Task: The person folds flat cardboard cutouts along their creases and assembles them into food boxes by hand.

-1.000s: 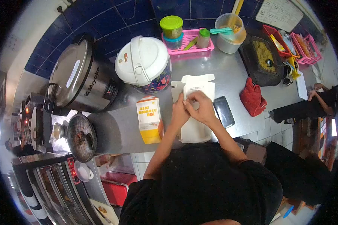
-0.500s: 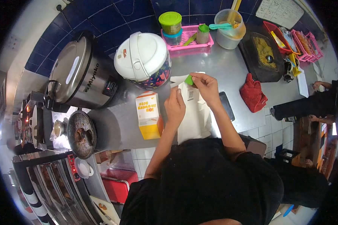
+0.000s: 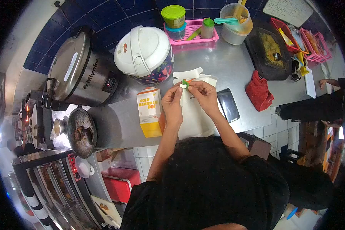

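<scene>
Both hands meet over a white unfolded carton [image 3: 195, 120] lying on the steel counter. Between the fingertips is a small green sticker-like piece [image 3: 185, 82] with a white bit at its side. My left hand [image 3: 173, 105] pinches it from the left, my right hand [image 3: 205, 96] from the right. Whether it is a sticker on its backing is too small to tell. Left of my left wrist stands a white, orange and yellow folded box [image 3: 149, 111]. A dark smartphone [image 3: 228, 105] lies just right of my right forearm.
A white floral rice cooker [image 3: 142, 53] and a large steel Miyako cooker [image 3: 84, 73] stand at left, near a stone mortar [image 3: 81, 132]. Behind are a pink tray [image 3: 193, 40] and a tub [image 3: 237, 36]. A red cloth [image 3: 259, 92] lies right. Another person's dark-clothed leg [image 3: 306, 105] shows far right.
My hands have drawn together and slightly lower. The green piece, earlier at the carton's flap in my right fingers, is now between both hands. More of the phone shows.
</scene>
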Available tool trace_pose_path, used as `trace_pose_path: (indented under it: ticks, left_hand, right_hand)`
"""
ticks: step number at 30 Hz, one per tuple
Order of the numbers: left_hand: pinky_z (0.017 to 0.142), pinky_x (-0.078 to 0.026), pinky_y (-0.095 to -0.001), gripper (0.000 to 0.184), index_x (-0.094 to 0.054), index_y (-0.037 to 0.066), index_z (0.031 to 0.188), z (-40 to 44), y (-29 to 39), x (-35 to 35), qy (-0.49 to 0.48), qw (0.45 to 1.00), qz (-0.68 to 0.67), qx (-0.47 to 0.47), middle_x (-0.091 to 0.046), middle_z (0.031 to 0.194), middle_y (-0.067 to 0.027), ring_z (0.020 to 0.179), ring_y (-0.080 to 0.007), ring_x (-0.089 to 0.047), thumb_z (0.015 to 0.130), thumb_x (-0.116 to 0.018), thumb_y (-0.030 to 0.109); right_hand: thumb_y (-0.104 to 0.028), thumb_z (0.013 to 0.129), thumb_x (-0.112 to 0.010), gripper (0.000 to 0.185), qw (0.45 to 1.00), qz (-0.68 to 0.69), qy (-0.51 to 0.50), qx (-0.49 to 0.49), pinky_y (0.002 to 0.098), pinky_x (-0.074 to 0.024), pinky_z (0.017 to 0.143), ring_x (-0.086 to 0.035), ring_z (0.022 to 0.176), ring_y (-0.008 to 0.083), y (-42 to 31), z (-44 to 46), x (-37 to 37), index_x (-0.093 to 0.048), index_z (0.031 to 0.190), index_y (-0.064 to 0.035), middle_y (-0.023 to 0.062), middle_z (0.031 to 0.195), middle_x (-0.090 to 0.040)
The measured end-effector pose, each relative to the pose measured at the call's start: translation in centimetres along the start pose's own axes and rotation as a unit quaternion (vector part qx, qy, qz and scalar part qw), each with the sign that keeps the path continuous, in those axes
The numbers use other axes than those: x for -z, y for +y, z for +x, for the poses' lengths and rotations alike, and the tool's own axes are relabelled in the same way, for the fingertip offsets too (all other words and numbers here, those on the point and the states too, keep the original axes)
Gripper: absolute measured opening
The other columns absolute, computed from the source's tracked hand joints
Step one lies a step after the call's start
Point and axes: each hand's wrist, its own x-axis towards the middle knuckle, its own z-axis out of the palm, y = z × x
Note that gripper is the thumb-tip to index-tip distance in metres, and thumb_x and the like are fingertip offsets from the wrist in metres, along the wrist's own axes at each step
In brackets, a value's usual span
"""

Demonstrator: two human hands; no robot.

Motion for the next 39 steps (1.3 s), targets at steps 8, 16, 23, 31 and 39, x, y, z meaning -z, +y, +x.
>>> trace_pose_path:
  ticks: [8,16,23,31,39]
  left_hand:
    - [0.101,-0.044,-0.0312,0.012,-0.070,-0.002,0.103,0.1,-0.6,0.2,-0.019,0.999,-0.041,-0.024,-0.065,0.125,-0.0147,0.112,-0.0171,-0.059,0.095,-0.062,0.002]
    - [0.107,-0.041,-0.0348,0.017,-0.069,-0.004,0.109,-0.9,-0.4,-1.3,-0.034,0.989,0.076,-0.123,-0.061,0.132,-0.0176,0.123,-0.0213,-0.055,0.096,-0.059,0.002]
    - [0.104,-0.044,-0.0352,0.032,-0.064,-0.002,0.127,-1.0,-0.1,-1.6,-0.066,0.957,0.215,-0.186,-0.051,0.144,-0.0219,0.124,-0.0281,-0.057,0.096,-0.056,0.001]
    - [0.100,-0.047,-0.0432,0.049,-0.048,-0.008,0.138,-2.3,3.1,-2.8,-0.220,0.733,0.574,-0.292,-0.045,0.145,-0.0295,0.124,-0.0456,-0.053,0.091,-0.056,0.002]
    - [0.072,-0.052,-0.0502,0.028,-0.065,-0.002,0.115,-6.3,2.6,-0.7,-0.180,0.736,0.648,-0.083,-0.069,0.096,-0.0272,0.086,-0.0442,-0.067,0.092,-0.061,0.013]
  right_hand:
    - [-0.003,0.092,-0.069,0.018,0.999,-0.019,0.024,0.027,0.0187,-0.0480,0.070,-0.062,0.081,0.0038,0.5,-0.5,-0.6,-0.070,0.110,0.0016,0.0036,0.093,-0.072]
    - [-0.002,0.095,-0.066,0.023,0.995,-0.015,0.083,0.056,0.0206,-0.0500,0.073,-0.063,0.083,0.0046,1.1,-1.7,-2.1,-0.069,0.116,0.0030,0.0047,0.095,-0.073]
    - [-0.002,0.098,-0.060,0.024,0.991,-0.007,0.101,0.083,0.0209,-0.0500,0.074,-0.062,0.087,0.0052,0.6,-2.4,-2.5,-0.067,0.120,0.0029,0.0062,0.099,-0.072]
    - [-0.022,0.097,-0.066,0.023,0.981,0.128,0.096,-0.106,0.0272,-0.0533,0.068,-0.062,0.077,0.0075,0.2,0.0,1.4,-0.071,0.105,-0.0013,0.0020,0.091,-0.070]
    - [-0.023,0.091,-0.072,0.025,0.972,-0.001,0.225,0.072,0.0301,-0.0504,0.061,-0.062,0.069,0.0127,4.0,1.5,4.7,-0.062,0.097,-0.0009,0.0042,0.080,-0.066]
